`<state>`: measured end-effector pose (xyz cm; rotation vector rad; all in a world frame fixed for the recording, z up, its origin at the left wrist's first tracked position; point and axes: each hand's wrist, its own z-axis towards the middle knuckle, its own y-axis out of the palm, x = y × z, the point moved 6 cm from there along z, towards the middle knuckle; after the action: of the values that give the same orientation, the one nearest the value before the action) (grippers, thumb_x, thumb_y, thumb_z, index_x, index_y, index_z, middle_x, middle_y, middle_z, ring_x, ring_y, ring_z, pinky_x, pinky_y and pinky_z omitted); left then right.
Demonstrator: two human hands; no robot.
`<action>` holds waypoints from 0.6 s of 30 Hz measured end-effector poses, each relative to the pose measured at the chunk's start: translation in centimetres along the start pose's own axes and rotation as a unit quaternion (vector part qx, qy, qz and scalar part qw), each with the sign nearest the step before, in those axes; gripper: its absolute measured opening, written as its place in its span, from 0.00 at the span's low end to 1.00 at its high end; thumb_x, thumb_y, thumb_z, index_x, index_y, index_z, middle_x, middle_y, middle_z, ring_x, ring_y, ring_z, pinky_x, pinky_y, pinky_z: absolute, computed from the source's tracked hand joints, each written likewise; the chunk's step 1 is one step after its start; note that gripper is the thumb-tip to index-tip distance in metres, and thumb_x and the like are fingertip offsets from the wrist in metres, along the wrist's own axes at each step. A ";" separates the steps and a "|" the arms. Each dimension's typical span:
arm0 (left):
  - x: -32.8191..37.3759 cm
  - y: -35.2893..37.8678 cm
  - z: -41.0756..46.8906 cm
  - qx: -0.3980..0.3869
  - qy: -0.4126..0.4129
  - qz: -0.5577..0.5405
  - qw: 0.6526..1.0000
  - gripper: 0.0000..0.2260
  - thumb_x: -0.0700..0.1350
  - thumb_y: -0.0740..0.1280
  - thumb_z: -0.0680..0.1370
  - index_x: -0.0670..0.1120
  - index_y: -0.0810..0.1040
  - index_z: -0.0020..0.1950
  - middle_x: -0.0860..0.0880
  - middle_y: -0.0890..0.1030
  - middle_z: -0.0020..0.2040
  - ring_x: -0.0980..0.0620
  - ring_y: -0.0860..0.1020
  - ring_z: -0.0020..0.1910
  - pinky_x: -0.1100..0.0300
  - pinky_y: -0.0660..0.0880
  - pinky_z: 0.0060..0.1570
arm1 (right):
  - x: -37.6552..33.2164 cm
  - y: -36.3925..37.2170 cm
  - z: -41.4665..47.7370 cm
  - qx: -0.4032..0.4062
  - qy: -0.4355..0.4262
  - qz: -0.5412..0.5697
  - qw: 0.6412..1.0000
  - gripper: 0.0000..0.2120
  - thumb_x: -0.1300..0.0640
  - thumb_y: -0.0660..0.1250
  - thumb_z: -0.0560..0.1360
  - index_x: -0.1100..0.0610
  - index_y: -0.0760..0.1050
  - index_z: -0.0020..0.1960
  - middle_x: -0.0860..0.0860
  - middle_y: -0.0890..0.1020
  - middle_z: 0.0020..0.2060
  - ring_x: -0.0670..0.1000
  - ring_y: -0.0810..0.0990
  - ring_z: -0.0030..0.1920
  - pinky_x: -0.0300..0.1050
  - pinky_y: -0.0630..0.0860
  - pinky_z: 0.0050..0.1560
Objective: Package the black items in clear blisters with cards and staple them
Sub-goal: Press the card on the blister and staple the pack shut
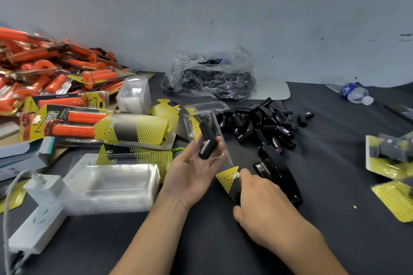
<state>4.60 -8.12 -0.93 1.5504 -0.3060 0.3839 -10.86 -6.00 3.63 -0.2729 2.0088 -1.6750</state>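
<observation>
Two black items point(206, 140) were seated in a clear blister point(201, 128), carried on the spread left hand point(192, 169). A card point(230, 179) was pinched by the right hand point(261, 205) at the blister's near end. Stapling was judged not yet done; the stapler point(279, 172) lay just beside, and many loose pieces point(263, 123) lay unpacked.

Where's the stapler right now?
In the head view, the stapler lies on the dark table just right of centre, beside the right hand and on the near side of the loose pile of black items.
</observation>
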 end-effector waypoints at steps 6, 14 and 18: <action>0.6 -0.3 0.1 0.011 0.025 0.007 1.000 0.21 0.45 0.74 0.73 0.42 0.83 0.65 0.37 0.80 0.64 0.42 0.81 0.61 0.48 0.74 0.70 | 1.7 -2.5 0.1 0.100 0.038 0.054 0.993 0.11 0.64 0.58 0.75 0.49 0.62 0.49 0.49 0.70 0.36 0.58 0.71 0.40 0.50 0.68 0.40; 0.2 0.9 -0.5 0.047 -0.005 -0.047 0.998 0.20 0.46 0.63 0.83 0.43 0.75 0.74 0.38 0.77 0.65 0.43 0.77 0.63 0.49 0.83 0.57 | 2.3 -1.1 -0.1 0.074 0.066 0.493 0.864 0.10 0.59 0.63 0.82 0.57 0.81 0.45 0.50 0.85 0.36 0.50 0.82 0.36 0.46 0.78 0.37; -0.1 0.9 -0.7 0.035 -0.012 -0.027 0.999 0.16 0.46 0.64 0.82 0.40 0.82 0.66 0.41 0.80 0.61 0.46 0.79 0.60 0.49 0.74 0.68 | 0.1 1.7 -0.2 -0.070 0.088 0.564 0.818 0.14 0.59 0.62 0.84 0.68 0.79 0.45 0.56 0.83 0.36 0.52 0.81 0.35 0.46 0.78 0.37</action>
<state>4.08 -7.40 -0.11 1.6291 -0.2712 0.3379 -10.78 -5.55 1.94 0.9044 1.7704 -0.7757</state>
